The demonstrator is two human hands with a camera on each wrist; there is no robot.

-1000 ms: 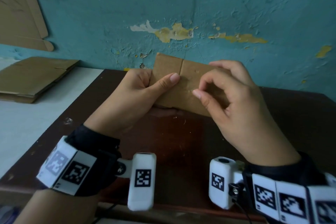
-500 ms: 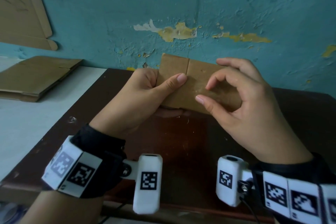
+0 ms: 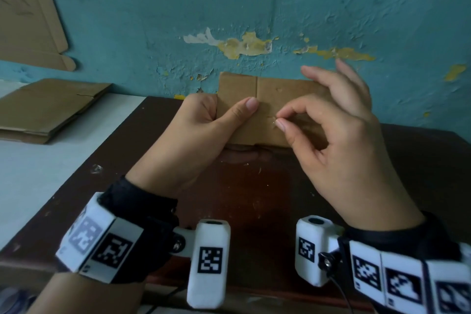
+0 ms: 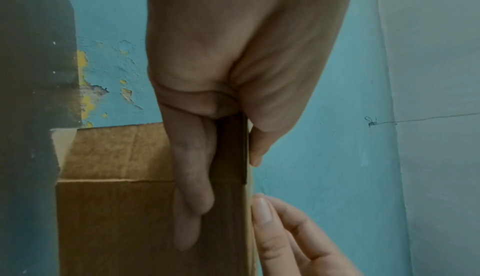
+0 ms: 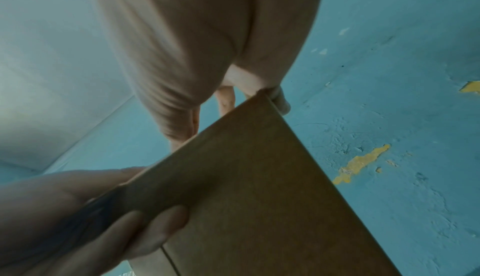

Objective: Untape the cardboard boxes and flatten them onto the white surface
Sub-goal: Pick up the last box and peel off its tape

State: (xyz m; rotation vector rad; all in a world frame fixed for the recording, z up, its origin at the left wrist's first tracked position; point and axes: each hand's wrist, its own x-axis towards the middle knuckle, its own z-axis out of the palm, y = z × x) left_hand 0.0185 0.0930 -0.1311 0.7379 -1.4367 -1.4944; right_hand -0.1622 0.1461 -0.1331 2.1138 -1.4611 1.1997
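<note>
A small brown cardboard box (image 3: 275,92) is held above the dark brown table (image 3: 254,201), close to the teal wall. My left hand (image 3: 224,125) grips its left end, thumb on the near face and fingers underneath. My right hand (image 3: 279,120) pinches thumb and index finger together on the near face, where a glint of clear tape (image 3: 274,123) shows; its other fingers are lifted. In the left wrist view the box (image 4: 116,218) sits between my thumb and fingers. The right wrist view shows the box (image 5: 259,198) from below.
A stack of flattened cardboard (image 3: 46,107) lies on the white surface (image 3: 38,173) at the left. Another cardboard sheet (image 3: 25,20) leans against the wall at the upper left. The wall stands right behind the box.
My right thumb and index finger have closed from a loose ring into a pinch on the box face, and the other fingers have lifted. The left hand's grip is unchanged.
</note>
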